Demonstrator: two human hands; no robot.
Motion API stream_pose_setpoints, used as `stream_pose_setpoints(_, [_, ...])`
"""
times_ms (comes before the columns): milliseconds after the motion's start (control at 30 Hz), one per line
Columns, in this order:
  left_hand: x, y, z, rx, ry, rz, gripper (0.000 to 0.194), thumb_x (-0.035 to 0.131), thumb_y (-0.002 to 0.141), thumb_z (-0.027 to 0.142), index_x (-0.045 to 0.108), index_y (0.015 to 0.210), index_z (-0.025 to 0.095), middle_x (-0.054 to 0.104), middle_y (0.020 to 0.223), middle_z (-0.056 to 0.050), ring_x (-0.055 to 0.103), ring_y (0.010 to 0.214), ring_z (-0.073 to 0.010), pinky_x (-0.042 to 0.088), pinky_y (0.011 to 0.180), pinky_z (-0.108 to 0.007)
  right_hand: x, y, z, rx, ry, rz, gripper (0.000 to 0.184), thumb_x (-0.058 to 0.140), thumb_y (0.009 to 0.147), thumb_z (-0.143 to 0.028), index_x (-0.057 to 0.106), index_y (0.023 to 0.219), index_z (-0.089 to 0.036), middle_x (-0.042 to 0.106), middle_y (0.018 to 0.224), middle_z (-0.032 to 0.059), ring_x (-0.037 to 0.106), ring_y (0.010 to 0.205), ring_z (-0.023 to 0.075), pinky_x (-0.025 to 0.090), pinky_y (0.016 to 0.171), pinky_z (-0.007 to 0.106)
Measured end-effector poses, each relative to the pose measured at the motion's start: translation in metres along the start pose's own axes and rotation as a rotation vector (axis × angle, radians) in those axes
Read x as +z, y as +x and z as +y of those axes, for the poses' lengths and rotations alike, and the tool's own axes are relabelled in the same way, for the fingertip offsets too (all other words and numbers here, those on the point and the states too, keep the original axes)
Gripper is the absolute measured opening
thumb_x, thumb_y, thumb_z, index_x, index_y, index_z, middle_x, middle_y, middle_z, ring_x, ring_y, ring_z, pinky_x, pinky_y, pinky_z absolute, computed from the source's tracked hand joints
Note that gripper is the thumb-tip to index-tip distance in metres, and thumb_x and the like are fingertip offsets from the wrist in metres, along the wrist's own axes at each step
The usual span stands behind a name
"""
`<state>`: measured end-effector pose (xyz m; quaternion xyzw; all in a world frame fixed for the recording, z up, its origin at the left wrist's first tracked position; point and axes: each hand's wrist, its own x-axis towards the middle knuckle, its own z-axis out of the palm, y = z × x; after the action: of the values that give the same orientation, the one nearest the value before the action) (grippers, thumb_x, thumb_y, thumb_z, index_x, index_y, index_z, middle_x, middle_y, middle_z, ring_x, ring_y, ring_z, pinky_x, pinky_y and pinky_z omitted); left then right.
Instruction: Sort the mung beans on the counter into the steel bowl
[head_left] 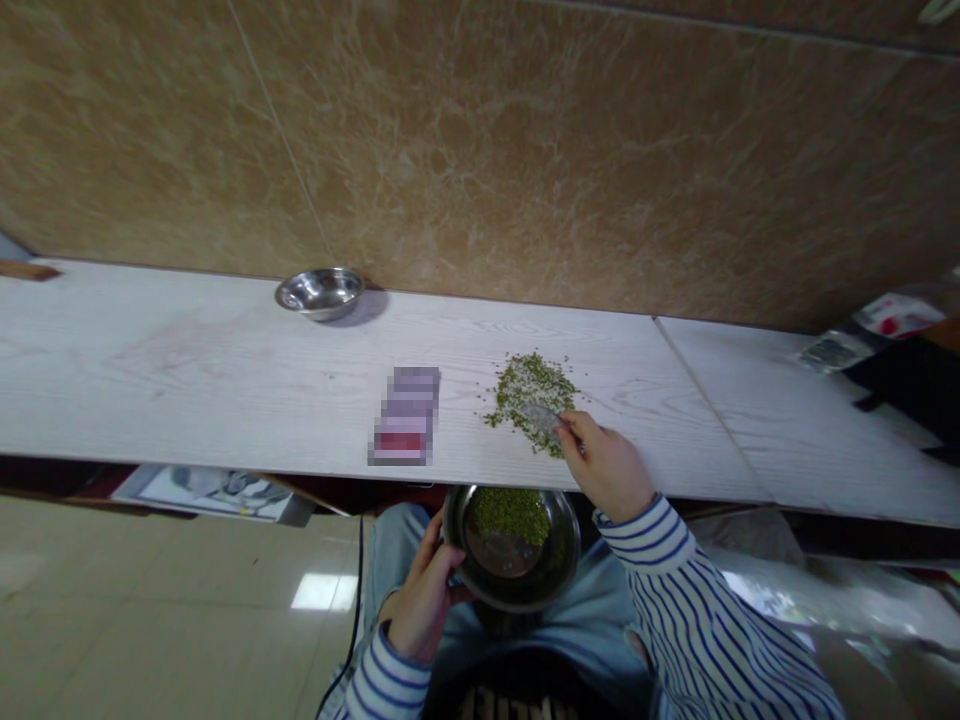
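Note:
My right hand (pixel 604 460) is closed on a silvery spoon (pixel 536 412), its bowl low over a loose pile of small green beans (pixel 532 385) on the white tabletop. The pile is spread thin, with stray beans around it. My left hand (pixel 426 590) grips the left rim of a steel bowl (pixel 517 600), held over my lap just below the table's front edge. More green beans (pixel 514 515) lie inside this bowl, mostly towards its far side. Part of my left fingers is hidden beneath the bowl.
A smaller steel bowl (pixel 321 293) stands at the back left by the marbled wall. A blurred-out phone-like rectangle (pixel 405 415) lies left of the pile. Plastic packets (pixel 836 350) and a black item (pixel 907 385) are at the far right. An open drawer (pixel 214 492) juts out below.

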<state>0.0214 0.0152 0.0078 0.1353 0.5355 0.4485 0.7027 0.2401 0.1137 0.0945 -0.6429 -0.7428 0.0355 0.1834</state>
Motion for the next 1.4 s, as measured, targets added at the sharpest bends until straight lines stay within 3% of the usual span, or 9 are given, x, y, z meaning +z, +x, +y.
stream_pose_setpoints(333, [0.002,-0.002,0.0,-0.003,0.006,0.02,0.063,0.055,0.069,0.02,0.046,0.131,0.028,0.06,0.1,-0.004,0.053,0.078,-0.0171,0.047,0.06,-0.029,0.002,-0.029,-0.01,-0.149,0.056,-0.072,0.02,0.045,0.09,-0.027,0.058,0.104,-0.022,0.071,0.087,0.0031,0.065,0.077,0.0183,0.047,0.074,0.029])
stream_pose_setpoints(633, [0.004,-0.001,0.002,-0.007,0.015,-0.007,0.061,0.054,0.071,0.02,0.044,0.131,0.028,0.057,0.105,-0.005,0.052,0.085,-0.0188,0.047,0.06,-0.029,0.004,-0.013,0.011,-0.08,-0.012,-0.076,0.02,0.043,0.092,-0.027,0.056,0.107,-0.022,0.071,0.087,0.0037,0.066,0.079,0.019,0.046,0.071,0.029])
stream_pose_setpoints(1000, [0.006,-0.002,0.004,-0.015,0.013,-0.012,0.061,0.054,0.071,0.02,0.044,0.131,0.03,0.056,0.106,-0.005,0.051,0.084,-0.0178,0.047,0.062,-0.029,0.002,-0.006,0.015,-0.106,-0.113,0.098,0.023,0.041,0.094,-0.028,0.058,0.107,-0.02,0.071,0.085,0.0057,0.064,0.074,0.0174,0.043,0.07,0.027])
stream_pose_setpoints(1233, [0.006,0.0,0.002,-0.019,0.011,-0.003,0.064,0.054,0.071,0.02,0.042,0.133,0.029,0.058,0.093,-0.002,0.051,0.077,-0.016,0.047,0.061,-0.028,0.004,-0.013,-0.002,-0.206,-0.224,0.094,0.024,0.04,0.094,-0.024,0.06,0.105,-0.019,0.07,0.08,0.0058,0.061,0.071,0.0166,0.036,0.069,0.027])
stream_pose_setpoints(1400, [0.004,0.0,0.001,-0.013,0.006,-0.014,0.063,0.054,0.071,0.019,0.042,0.132,0.028,0.059,0.096,-0.002,0.052,0.078,-0.0155,0.047,0.061,-0.027,0.002,-0.014,0.002,-0.18,-0.234,0.117,0.023,0.041,0.094,-0.026,0.061,0.105,-0.019,0.069,0.077,0.0047,0.061,0.07,0.0168,0.035,0.069,0.028])
